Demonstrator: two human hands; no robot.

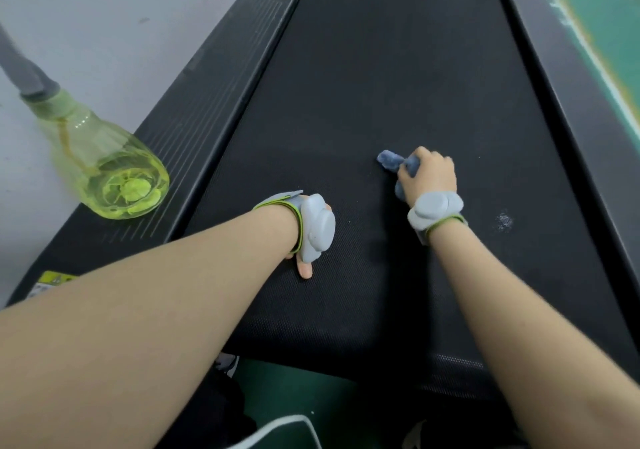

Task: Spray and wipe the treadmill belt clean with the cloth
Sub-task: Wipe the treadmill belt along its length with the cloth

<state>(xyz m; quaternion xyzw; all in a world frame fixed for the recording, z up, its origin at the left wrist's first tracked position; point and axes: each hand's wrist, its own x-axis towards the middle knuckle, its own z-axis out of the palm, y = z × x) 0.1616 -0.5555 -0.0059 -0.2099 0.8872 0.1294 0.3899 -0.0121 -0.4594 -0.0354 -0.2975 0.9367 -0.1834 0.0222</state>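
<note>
The treadmill belt [381, 68] fills the middle of the frame, dark and textured. Just right of centre lies the blue cloth [391, 161], bunched up and pressed onto the belt. The right hand [429, 175] grips it, fingers curled tight round the wad. By my reading the wiping is under way. A pale speckled patch [504, 221] sits on the belt to the right of that wrist, so at least that spot looks left to do, and I cannot judge how clean the upper stretch is.

The left hand [304, 269] rests on the belt at centre. A grey wrist device [317, 229] hides most of it, and whether its fingers are straight or curled I cannot tell.

At the left of the frame a yellow-green spray bottle [114, 168] stands on the side rail [214, 85]. It is clear-walled, with liquid filling only its lower part.
</note>
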